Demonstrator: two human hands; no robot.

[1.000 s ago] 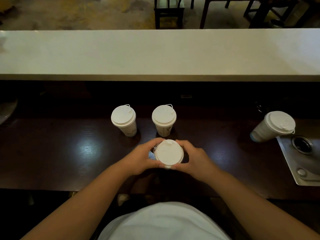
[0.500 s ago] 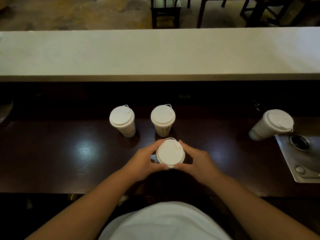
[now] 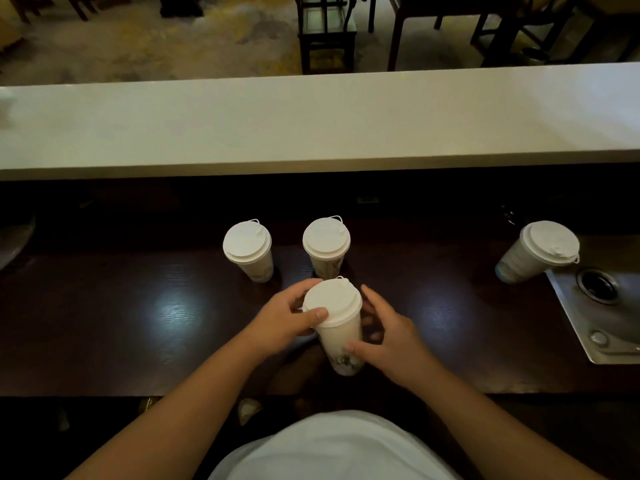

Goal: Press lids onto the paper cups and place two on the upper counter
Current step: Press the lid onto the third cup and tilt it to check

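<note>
Both hands are on one white paper cup with a white plastic lid (image 3: 337, 327), which stands near the front of the dark glossy wooden bench (image 3: 138, 317). The person's left hand (image 3: 289, 318) wraps the cup's upper part from the left, its thumb lying over the edge of the lid and its fingers curled round the far side. The right hand (image 3: 388, 336) closes on the cup from the right, lower down, with the thumb pressed against the side wall and the fingers behind it. The cup appears tipped slightly, its lid leaning away from the person; whether its base touches the bench cannot be told.

Just beyond this cup, a second lidded white paper cup (image 3: 326, 245) stands upright on the bench. Left of that one, close beside it but apart, stands a third lidded white paper cup (image 3: 248, 249). Well to the right of the held cup, a fourth lidded white paper cup (image 3: 538, 251) stands at the far corner of a stainless steel sink (image 3: 588, 327) set into the bench.

Beyond all the cups, higher up, runs the long pale upper counter (image 3: 311, 123). Past that, dark wooden chairs (image 3: 327, 32) stand on a mottled floor. Nearest the camera, the person's white shirt (image 3: 332, 448) fills the lower edge.
</note>
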